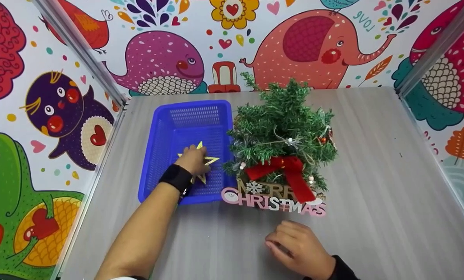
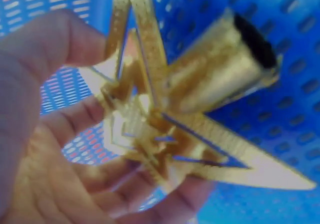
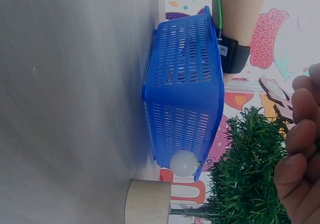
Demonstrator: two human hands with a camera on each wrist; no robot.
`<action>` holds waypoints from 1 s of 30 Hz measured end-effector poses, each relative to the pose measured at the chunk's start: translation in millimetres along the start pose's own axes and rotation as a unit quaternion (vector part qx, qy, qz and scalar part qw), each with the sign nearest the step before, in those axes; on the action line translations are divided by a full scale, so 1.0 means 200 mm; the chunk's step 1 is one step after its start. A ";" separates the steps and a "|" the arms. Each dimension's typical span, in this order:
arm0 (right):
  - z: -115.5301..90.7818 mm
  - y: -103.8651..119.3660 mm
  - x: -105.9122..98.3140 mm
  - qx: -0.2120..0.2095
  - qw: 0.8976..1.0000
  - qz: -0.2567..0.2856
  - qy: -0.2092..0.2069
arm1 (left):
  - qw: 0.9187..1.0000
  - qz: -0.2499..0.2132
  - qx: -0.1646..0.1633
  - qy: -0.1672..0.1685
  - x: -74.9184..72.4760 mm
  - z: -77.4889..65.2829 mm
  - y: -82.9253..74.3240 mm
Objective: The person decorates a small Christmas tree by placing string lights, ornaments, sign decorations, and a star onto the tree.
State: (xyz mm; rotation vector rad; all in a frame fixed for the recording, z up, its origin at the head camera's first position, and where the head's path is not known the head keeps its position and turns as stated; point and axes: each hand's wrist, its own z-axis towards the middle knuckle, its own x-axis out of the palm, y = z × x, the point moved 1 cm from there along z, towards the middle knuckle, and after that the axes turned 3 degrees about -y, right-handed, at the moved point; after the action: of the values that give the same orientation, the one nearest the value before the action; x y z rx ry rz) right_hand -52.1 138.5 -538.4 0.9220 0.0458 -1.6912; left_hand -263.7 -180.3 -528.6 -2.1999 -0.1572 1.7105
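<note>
Inside the blue plastic basket (image 1: 148,155), my left hand (image 1: 193,161) grips a gold star tree topper (image 1: 212,160). Close up in the left wrist view, thumb and fingers hold the star (image 2: 225,176) by its points, and its hollow gold tube (image 2: 210,72) sticks out away from the palm. My right hand (image 1: 300,249), fingers loosely curled, holds nothing near the front of the table. Just beyond it stands a small artificial Christmas tree (image 1: 282,105) with a red bow (image 1: 294,177) and a Merry Christmas sign (image 1: 251,200).
The tree stands close against the basket's right side, on a round wooden base (image 3: 147,203). A white ball ornament (image 3: 183,163) hangs by the basket in the right wrist view. Printed cartoon panels (image 1: 232,46) wall in the grey table (image 1: 372,175) at the back and sides.
</note>
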 end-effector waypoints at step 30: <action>0.27 0.15 -0.13 0.007 0.987 0.058 -0.151 | 0.797 -0.066 0.343 -0.492 -0.16 -0.87 -0.77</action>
State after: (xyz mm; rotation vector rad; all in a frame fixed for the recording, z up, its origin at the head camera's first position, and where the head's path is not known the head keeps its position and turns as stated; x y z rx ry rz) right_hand -55.2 123.7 -472.5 0.6567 -0.2205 -1.7066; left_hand -87.6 -81.4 -410.4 -0.6473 0.0638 2.1845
